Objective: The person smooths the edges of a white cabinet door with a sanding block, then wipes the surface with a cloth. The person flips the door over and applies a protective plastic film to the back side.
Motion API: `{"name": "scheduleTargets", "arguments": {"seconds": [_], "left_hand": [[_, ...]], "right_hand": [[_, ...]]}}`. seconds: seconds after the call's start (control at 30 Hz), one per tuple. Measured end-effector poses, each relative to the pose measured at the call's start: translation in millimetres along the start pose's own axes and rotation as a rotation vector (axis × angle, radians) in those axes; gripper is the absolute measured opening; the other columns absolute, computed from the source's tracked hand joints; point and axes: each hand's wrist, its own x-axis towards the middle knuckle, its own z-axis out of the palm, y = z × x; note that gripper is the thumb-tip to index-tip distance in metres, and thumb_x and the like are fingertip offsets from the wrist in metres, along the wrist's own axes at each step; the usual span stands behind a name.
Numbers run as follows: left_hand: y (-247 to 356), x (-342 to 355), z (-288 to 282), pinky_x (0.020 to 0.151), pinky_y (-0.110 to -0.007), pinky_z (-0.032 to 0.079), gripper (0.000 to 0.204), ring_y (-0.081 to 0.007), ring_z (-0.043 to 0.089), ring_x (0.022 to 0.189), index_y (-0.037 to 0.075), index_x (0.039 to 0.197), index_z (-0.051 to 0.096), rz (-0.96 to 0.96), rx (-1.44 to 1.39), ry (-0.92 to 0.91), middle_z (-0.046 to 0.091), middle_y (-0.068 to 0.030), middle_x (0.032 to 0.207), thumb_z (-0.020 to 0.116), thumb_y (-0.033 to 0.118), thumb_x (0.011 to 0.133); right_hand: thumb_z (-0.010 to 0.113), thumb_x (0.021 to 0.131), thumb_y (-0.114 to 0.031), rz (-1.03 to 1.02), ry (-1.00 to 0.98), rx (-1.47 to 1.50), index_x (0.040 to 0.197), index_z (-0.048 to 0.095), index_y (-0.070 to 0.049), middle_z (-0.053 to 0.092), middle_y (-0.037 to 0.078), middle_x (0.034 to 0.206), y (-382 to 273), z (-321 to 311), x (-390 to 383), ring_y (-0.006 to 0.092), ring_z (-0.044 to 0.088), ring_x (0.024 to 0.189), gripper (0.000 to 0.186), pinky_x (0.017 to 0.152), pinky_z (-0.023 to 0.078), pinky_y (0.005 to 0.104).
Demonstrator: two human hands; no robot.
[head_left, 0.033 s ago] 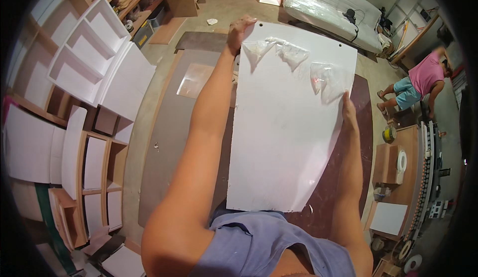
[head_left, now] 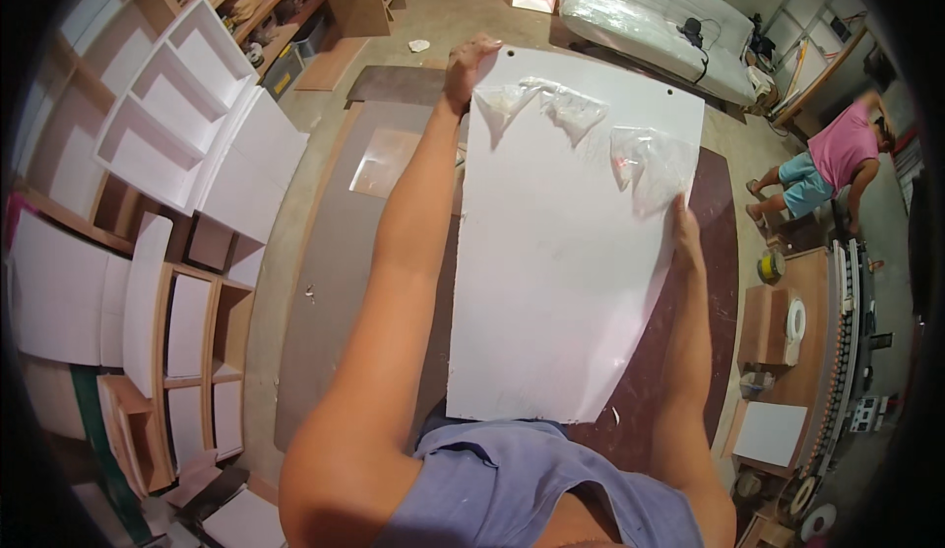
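Observation:
A large white board [head_left: 556, 282] stretches from near my waist to its far edge, with a small dark hole near each far corner. Gripping its far left corner is my left hand [head_left: 467, 67], fingers bent over the edge. My right hand [head_left: 686, 231] holds the right edge, part of its fingers hidden by the board. Small clear plastic bags lie on the far part of the board: one at the left [head_left: 501, 110], one in the middle [head_left: 574, 113], and a larger one [head_left: 650, 169] near my right hand. Their contents are too small to make out.
Beneath the board is a work surface with a grey panel [head_left: 330, 253] and a dark red-brown panel [head_left: 714, 282]. White shelf units [head_left: 177, 85] and cabinets stand at the left. A plastic-wrapped sofa [head_left: 630, 26] is at the back. A person in a pink shirt [head_left: 847, 144] stands at the right.
The board, with the bags on it, has shifted very slightly left and toward me. Both my hands have moved with it and keep their hold.

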Motion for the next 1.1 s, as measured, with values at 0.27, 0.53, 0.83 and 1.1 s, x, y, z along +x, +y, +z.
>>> {"name": "scheduleTargets", "arguments": {"seconds": [0.27,0.53,0.83,1.1], "left_hand": [[30,-24,9,0.07,-0.027,0.047,0.03,-0.0136,0.061,0.073,0.0,0.085,0.069,-0.186,-0.028,0.041,0.066,-0.005,0.079,0.055,0.026,0.089],[55,-76,0,0.067,-0.026,0.044,0.028,-0.0116,0.057,0.07,0.003,0.083,0.069,0.01,0.068,0.017,0.064,-0.0015,0.076,0.056,0.026,0.089],[145,-157,-5,0.081,-0.027,0.046,0.028,-0.0113,0.061,0.085,0.002,0.092,0.073,0.055,0.047,0.005,0.068,-0.0005,0.088,0.059,0.027,0.091],[224,-240,6,0.068,-0.028,0.047,0.02,-0.0112,0.06,0.074,0.003,0.087,0.071,0.071,0.156,0.052,0.067,-0.0015,0.081,0.062,0.021,0.087]], "right_hand": [[0.065,0.092,-0.057,-0.189,0.162,-0.048,0.114,0.061,0.003,0.063,0.004,0.094,42,20,-46,0.0102,0.057,0.082,0.064,0.073,0.047,0.0265],[0.067,0.091,-0.054,-0.172,0.147,-0.008,0.119,0.061,0.004,0.066,0.007,0.101,50,22,-114,0.0128,0.059,0.087,0.065,0.076,0.049,0.0279],[0.068,0.092,-0.047,-0.185,0.079,0.094,0.131,0.054,0.007,0.063,0.012,0.116,19,51,-249,0.0189,0.063,0.098,0.068,0.085,0.051,0.033],[0.067,0.093,-0.047,-0.237,0.088,0.069,0.125,0.057,0.007,0.063,0.011,0.113,35,58,-340,0.0169,0.061,0.098,0.064,0.084,0.05,0.0317]]}}
